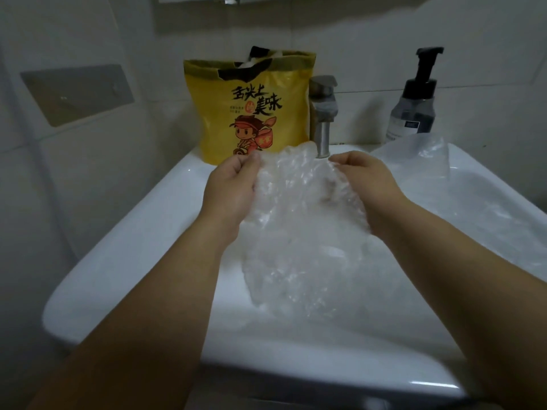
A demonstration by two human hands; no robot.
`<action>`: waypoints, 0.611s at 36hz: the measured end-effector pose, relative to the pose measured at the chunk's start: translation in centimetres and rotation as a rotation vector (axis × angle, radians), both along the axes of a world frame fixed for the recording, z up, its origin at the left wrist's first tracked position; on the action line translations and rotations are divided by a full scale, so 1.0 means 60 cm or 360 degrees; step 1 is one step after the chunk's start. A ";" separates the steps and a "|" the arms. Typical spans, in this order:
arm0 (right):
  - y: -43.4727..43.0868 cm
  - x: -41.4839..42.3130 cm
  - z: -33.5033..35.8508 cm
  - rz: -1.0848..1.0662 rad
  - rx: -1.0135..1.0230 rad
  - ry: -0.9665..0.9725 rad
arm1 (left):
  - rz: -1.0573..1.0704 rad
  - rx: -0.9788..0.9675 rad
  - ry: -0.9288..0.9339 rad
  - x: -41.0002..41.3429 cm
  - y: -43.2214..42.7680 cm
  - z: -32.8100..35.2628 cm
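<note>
Over sink point(124, 261), both hands (fingers curled) grip clear bag point(299, 220).

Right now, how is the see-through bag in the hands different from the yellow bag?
The clear bag is see-through and plain; the yellow bag is solid yellow with black writing and a cartoon figure. The left hand and right hand hold the clear bag over the sink; the yellow bag stands alone on the sink's back rim. The clear bag is crumpled; the yellow bag stands upright. Both are bags.
</note>
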State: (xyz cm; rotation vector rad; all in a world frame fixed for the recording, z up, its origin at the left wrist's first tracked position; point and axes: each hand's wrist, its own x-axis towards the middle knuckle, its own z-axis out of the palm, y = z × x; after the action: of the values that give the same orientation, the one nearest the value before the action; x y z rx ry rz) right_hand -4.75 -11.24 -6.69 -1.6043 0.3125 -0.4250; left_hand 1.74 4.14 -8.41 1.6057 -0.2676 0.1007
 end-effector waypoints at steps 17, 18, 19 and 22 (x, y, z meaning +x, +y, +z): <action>0.005 0.008 -0.010 -0.0332 -0.0675 -0.0145 | -0.0617 0.0559 -0.0149 -0.040 -0.016 -0.012; 0.007 0.007 -0.008 -0.0280 -0.0601 -0.0119 | -0.0624 0.0567 -0.0151 -0.037 -0.018 -0.015; 0.008 0.005 -0.005 -0.0204 -0.0485 -0.0084 | -0.0614 0.0532 -0.0160 -0.035 -0.018 -0.015; 0.007 -0.004 0.006 0.0013 -0.0166 0.0008 | -0.0576 0.0397 -0.0149 -0.029 -0.015 -0.014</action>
State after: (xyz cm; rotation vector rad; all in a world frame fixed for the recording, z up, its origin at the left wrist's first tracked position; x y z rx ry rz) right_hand -5.01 -10.84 -6.32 -1.7082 0.2916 -0.4372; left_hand 0.01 3.25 -9.27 1.7748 -0.6598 -0.1421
